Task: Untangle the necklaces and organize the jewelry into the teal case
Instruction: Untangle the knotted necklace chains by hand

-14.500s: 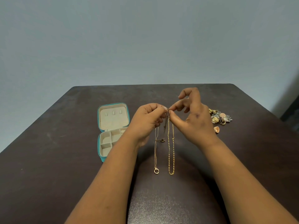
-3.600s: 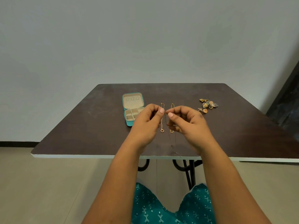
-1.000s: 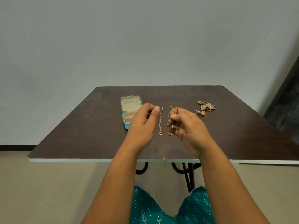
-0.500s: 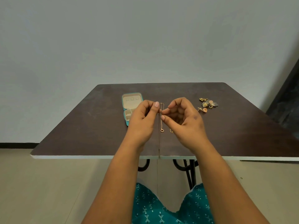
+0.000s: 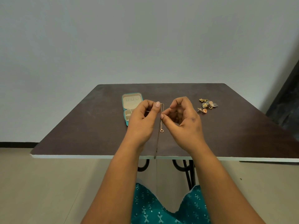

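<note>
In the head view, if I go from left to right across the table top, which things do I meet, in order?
teal case → left hand → hanging chain with ring pendant → right hand → single earring → pile of earrings

We see a dark brown table (image 5: 97, 126) with a pale, whitish front edge, standing before a plain grey-blue wall (image 5: 145, 38) and over a beige floor (image 5: 40, 183). At ten o'clock from the table's middle lies the teal case (image 5: 125, 120), its lining cream. A thin gold necklace (image 5: 162, 123) ends in a small gold ring; beside it hangs a darker chain (image 5: 157, 139). At two o'clock a jewelry pile (image 5: 207, 105) shows gold, orange-pink and blue-grey. Our garment (image 5: 153, 209) is teal with small white crossed marks.
</note>
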